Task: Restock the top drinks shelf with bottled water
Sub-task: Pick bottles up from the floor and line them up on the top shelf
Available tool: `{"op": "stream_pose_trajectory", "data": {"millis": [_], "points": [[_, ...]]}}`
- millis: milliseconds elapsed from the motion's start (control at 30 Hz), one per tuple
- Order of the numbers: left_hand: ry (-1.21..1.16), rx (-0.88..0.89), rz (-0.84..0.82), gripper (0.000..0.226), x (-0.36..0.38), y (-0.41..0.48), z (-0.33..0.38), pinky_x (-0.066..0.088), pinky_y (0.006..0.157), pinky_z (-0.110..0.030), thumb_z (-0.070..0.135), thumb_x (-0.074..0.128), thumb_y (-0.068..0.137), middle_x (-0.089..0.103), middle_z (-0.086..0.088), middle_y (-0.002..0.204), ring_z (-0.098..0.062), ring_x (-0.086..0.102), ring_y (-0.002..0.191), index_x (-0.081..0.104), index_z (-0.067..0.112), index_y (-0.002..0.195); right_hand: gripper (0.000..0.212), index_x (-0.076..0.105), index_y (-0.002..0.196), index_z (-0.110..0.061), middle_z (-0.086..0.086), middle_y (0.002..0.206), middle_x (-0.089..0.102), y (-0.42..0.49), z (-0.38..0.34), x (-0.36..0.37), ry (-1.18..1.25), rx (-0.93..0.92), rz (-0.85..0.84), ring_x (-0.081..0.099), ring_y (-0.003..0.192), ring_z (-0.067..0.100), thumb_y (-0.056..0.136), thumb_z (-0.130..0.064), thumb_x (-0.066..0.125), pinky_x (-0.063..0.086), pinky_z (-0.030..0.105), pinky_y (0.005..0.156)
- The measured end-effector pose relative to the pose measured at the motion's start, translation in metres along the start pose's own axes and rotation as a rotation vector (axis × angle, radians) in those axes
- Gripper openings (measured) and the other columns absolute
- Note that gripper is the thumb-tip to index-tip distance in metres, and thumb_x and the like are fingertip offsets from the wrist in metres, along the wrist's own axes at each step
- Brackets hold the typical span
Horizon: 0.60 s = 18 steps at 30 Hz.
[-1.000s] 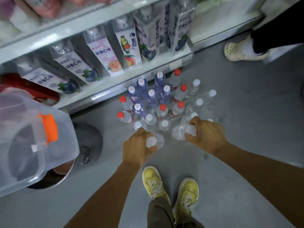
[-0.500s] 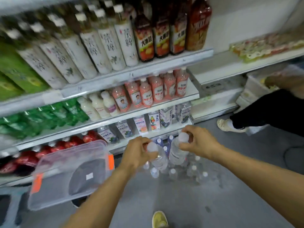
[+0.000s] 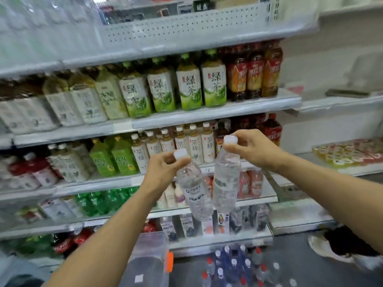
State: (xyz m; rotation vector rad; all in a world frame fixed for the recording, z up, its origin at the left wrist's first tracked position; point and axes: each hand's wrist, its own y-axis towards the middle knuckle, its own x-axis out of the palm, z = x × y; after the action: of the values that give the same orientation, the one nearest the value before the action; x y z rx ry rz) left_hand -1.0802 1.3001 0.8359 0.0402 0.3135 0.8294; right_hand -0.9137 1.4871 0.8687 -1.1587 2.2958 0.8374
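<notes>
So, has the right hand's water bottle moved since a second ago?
Yes, upward: the water bottle left the floor bottles and now hangs before the tea shelf.

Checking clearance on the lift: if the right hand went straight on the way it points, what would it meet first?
Probably the white-capped tea bottles directly beyond it; the right hand, gripping its water bottle, looks short of them, depth unclear.

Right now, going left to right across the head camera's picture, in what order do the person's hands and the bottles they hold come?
left hand → left water bottle, hanging tilted → right water bottle → right hand, gripping that bottle at its top.
</notes>
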Motion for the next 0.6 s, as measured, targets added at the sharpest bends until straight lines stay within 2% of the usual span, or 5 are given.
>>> {"op": "stream_pose_trajectory", "data": {"millis": [133,267,367,467,600], "points": [[-0.063,0.070,0.084,0.017,-0.031,0.022,0.038,0.057,0.088,-0.048,0.032,0.072,0.089,0.076,-0.003,0.088,-0.020,0.071,0.087,0.074,0.015,0.088,0.031,0.068,0.095,-0.005,0.012,0.078,0.062,0.039,-0.048,-0.008,0.060,-0.048,0.038,0.053,0.069,0.013,0.097,-0.035,0.059,0.042,0.027,0.063],[-0.171,0.103,0.072,0.035,-0.065,0.040,0.067,0.061,0.077,-0.039,0.035,0.060,0.096,0.073,-0.010,0.088,-0.022,0.074,0.082,0.067,0.001,0.094,0.029,0.070,0.086,-0.009,-0.009,0.068,0.065,0.076,-0.098,-0.002,0.093,-0.123,0.114,0.054,0.061,-0.001,0.099,-0.031,0.056,0.040,0.012,0.057],[-0.187,0.146,0.054,0.038,-0.098,0.056,0.083,0.057,0.061,-0.030,0.036,0.056,0.099,0.072,-0.016,0.082,-0.029,0.072,0.073,0.066,0.000,0.089,0.033,0.070,0.091,-0.007,-0.001,0.072,0.069,0.105,-0.129,0.013,0.098,-0.152,0.125,0.054,0.063,0.002,0.099,-0.036,0.055,0.041,0.017,0.062],[-0.191,0.186,0.044,0.040,-0.140,0.079,0.099,0.056,0.058,-0.029,0.035,0.054,0.100,0.072,-0.014,0.077,-0.025,0.072,0.067,0.064,-0.002,0.089,0.029,0.064,0.083,-0.014,-0.014,0.067,0.069,0.140,-0.162,0.026,0.131,-0.175,0.139,0.060,0.058,-0.006,0.098,-0.037,0.056,0.038,0.005,0.055],[-0.195,0.213,0.065,0.038,-0.200,0.112,0.121,0.057,0.058,-0.027,0.037,0.054,0.098,0.071,-0.014,0.083,-0.025,0.072,0.068,0.064,0.000,0.099,0.041,0.069,0.093,-0.007,0.003,0.088,0.075,0.186,-0.208,0.043,0.156,-0.202,0.213,0.072,0.085,0.015,0.094,-0.047,0.058,0.058,0.035,0.083]]}}
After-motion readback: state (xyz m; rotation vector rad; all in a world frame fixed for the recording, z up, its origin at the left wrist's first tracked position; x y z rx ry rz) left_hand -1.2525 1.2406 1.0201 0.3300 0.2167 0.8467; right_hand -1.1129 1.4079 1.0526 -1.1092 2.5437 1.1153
